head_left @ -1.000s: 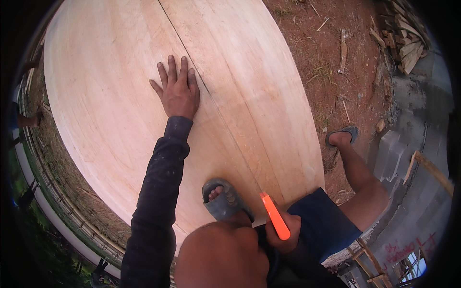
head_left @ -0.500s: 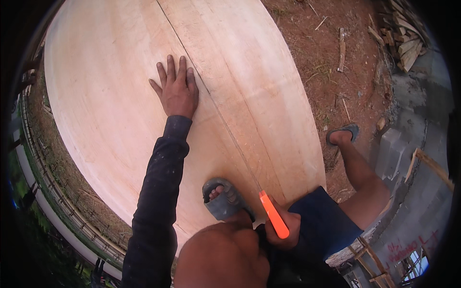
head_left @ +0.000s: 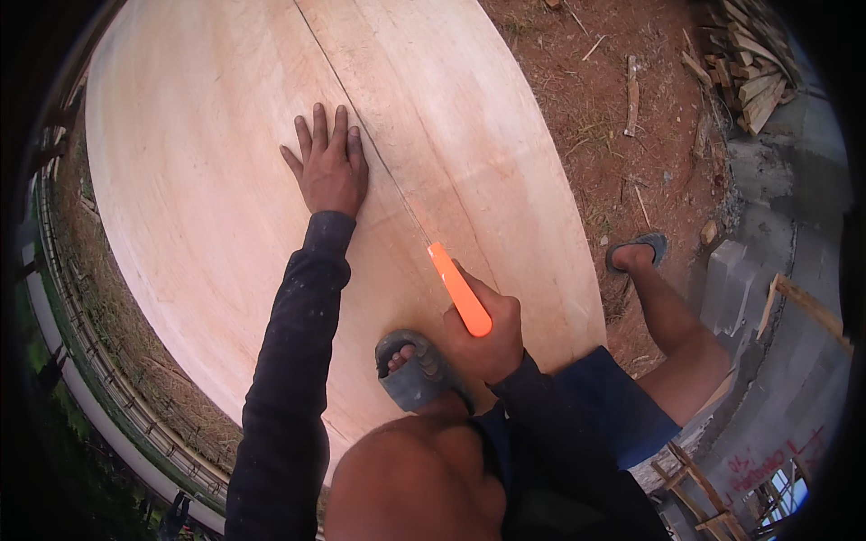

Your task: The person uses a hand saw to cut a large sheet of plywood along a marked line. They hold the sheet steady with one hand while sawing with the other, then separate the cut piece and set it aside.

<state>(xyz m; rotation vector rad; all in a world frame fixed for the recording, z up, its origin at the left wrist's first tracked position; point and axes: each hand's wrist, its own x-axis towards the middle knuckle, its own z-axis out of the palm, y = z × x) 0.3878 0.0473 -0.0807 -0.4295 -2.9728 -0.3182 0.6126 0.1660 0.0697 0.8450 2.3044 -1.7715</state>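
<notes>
My left hand (head_left: 329, 167) lies open with fingers spread on the pale plywood sheet (head_left: 198, 225), just left of a long dark line (head_left: 323, 50) that runs up the sheet. My right hand (head_left: 487, 338) is closed round the orange handle of a saw (head_left: 456, 279). The thin part ahead of the handle lines up with that dark line, and I cannot tell where blade ends and line begins. My left foot in a grey slide sandal (head_left: 410, 379) rests on the sheet, below and left of the saw handle.
My other sandalled foot (head_left: 636, 255) is on reddish dirt right of the sheet. Stacked scrap wood (head_left: 749, 81) lies at upper right, by rough grey concrete (head_left: 767, 216) with a pale block (head_left: 726, 279). Bamboo poles (head_left: 135, 397) run along the left rim.
My right hand and the orange handle have moved up and leftward along the line, away from my body. My left hand stays pressed in nearly the same place.
</notes>
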